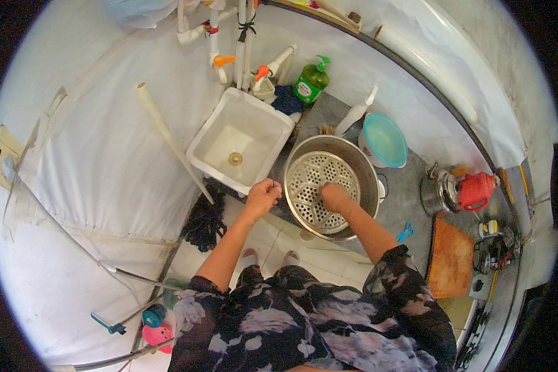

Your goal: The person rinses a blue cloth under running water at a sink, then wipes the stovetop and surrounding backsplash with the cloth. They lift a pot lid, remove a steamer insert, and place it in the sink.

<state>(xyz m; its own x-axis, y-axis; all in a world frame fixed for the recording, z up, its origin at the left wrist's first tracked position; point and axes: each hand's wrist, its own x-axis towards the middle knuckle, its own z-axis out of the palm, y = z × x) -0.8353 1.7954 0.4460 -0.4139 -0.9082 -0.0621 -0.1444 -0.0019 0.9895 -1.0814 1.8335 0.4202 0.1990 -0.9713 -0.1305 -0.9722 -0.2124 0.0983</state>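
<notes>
A large metal pot (371, 195) stands on the dark counter, with a round perforated steamer rack (307, 179) inside it. My right hand (337, 197) reaches over the pot's rim, its fingers curled down at the middle of the rack; the fingertips are partly hidden. My left hand (263, 197) is between the pot and the near corner of a white sink (214, 169). Its fingers are curled together, and nothing shows in them. The sink has a drain in its floor and holds no dishes.
Behind the pot are a white-and-blue bowl (385, 139), a white-handled brush (355, 114) and a green soap pump bottle (312, 83). Rightward lie blue scissors (405, 231), a metal kettle (435, 193), a red kettle (476, 190) and a cutting board (451, 260). A pipe (172, 139) leans left of the sink.
</notes>
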